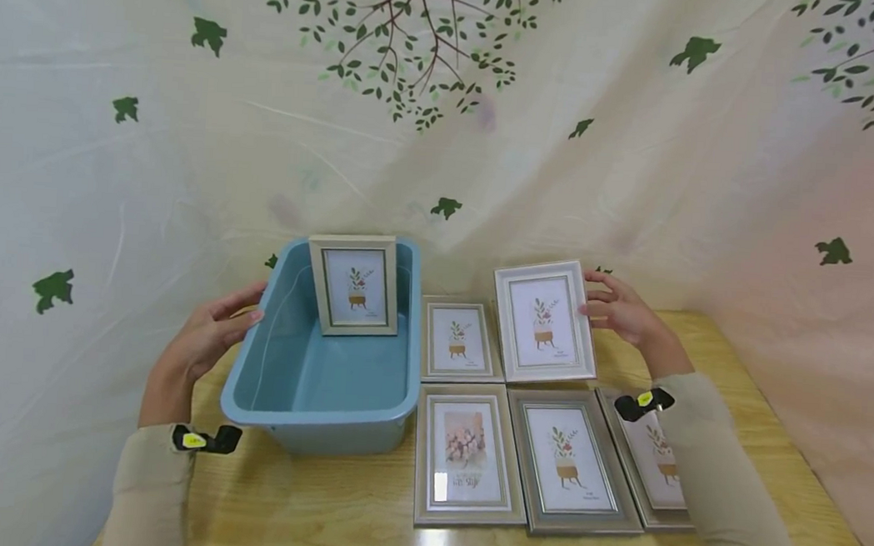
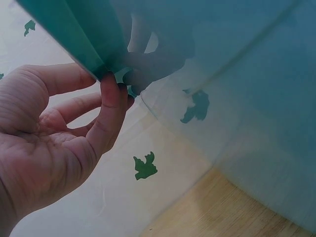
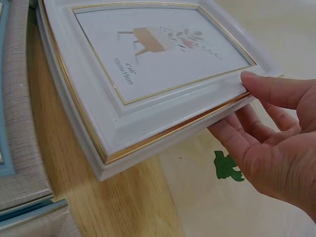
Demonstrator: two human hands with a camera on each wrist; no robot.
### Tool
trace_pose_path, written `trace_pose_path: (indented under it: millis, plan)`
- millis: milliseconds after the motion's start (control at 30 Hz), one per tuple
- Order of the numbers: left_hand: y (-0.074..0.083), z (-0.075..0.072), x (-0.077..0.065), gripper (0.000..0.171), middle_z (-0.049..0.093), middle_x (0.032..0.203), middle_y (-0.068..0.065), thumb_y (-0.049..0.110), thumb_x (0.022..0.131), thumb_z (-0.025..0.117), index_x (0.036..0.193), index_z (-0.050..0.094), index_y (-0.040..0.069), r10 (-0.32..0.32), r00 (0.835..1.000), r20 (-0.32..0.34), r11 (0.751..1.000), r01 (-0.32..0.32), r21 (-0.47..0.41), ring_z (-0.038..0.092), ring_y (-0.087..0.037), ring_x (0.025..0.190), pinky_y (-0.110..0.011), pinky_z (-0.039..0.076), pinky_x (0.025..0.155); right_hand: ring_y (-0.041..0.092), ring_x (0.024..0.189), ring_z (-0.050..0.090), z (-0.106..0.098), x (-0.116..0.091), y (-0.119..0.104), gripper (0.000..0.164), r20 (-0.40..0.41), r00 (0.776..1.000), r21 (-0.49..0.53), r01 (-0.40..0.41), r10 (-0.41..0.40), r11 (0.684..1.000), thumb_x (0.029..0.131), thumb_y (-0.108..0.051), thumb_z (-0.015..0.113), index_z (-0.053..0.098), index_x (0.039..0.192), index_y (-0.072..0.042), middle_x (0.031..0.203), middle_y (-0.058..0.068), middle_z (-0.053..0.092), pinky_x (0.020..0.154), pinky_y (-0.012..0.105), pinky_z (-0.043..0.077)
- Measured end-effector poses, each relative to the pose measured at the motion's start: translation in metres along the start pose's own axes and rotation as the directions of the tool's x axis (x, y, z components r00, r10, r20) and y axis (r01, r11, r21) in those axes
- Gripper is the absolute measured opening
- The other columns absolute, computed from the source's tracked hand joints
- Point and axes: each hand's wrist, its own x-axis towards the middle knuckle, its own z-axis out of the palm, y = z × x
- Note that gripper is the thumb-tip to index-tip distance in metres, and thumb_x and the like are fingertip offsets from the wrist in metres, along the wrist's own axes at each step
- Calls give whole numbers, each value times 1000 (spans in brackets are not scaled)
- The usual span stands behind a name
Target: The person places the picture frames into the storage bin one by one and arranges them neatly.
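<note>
Grips the left rim of a pale blue, rounded-rectangular plastic tub (image 1: 319, 420) with the left hand (image 1: 211, 330), bending thumb and fingers onto the thin edge with hardly any gap between them. Holds a white, gold-lined rectangular picture frame (image 1: 545, 321) by its right edge in the right hand (image 1: 626, 314), with thumb laid on the front moulding and fingers tucked behind, parted only by the thickness of the edge. Tilts that white frame up, face toward the head camera, to the right of the tub; cannot tell whether its lower edge touches anything beneath.

Shows inside the tub a cream rectangular frame (image 1: 354, 290) with a potted-plant print, leaned upright against the far end. Shows, face up on a light-grained wooden table (image 1: 302, 515), a small beige rectangular frame (image 1: 459, 341) just right of the tub and beside the white one. Nearer the body, shows in a row a champagne-coloured frame (image 1: 467, 450) with a pink-flower print, a pewter-grey frame (image 1: 574, 465) with a potted-plant print, and a taupe frame (image 1: 654, 457) partly hidden by the beige right sleeve (image 1: 725, 483). Faces a whitish cloth backdrop (image 1: 338, 167) printed with branches and green shapes.
</note>
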Motion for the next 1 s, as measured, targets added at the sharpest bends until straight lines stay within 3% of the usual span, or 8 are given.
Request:
trace_pose_path:
  millis: [200,433,667,1000]
  plan:
    - [2,3,-7,66,43,153,-2,26,104,59,161,29,10,-7,1000,-6,1000,7,-4,53,5,120,-14,52,91,6,98,64,4,-6,3,62,-32,999,89,46,-43,995,96,8,62,38,147,-18,105,-9,65,79,29,59]
    - [4,7,-14,67,45,150,2,26,104,60,161,29,9,-12,1000,-19,1000,12,-23,54,6,119,-14,52,91,7,88,67,9,-13,2,54,-54,988,218,154,-145,964,94,16,59,48,130,-23,97,-6,68,72,26,60]
    - [6,9,-16,67,39,158,-9,29,104,60,161,29,12,-27,999,-25,1000,27,5,52,4,120,-14,52,92,8,86,69,16,-20,-6,52,-118,972,179,224,-206,958,93,15,61,51,129,-21,100,-7,68,74,24,60]
    - [5,9,-18,69,33,162,-16,30,104,60,161,29,11,-43,998,-34,999,43,7,55,5,118,-14,52,91,9,85,63,27,-20,-13,57,-209,925,80,339,-317,937,90,17,62,55,135,-18,101,-6,65,72,21,59]
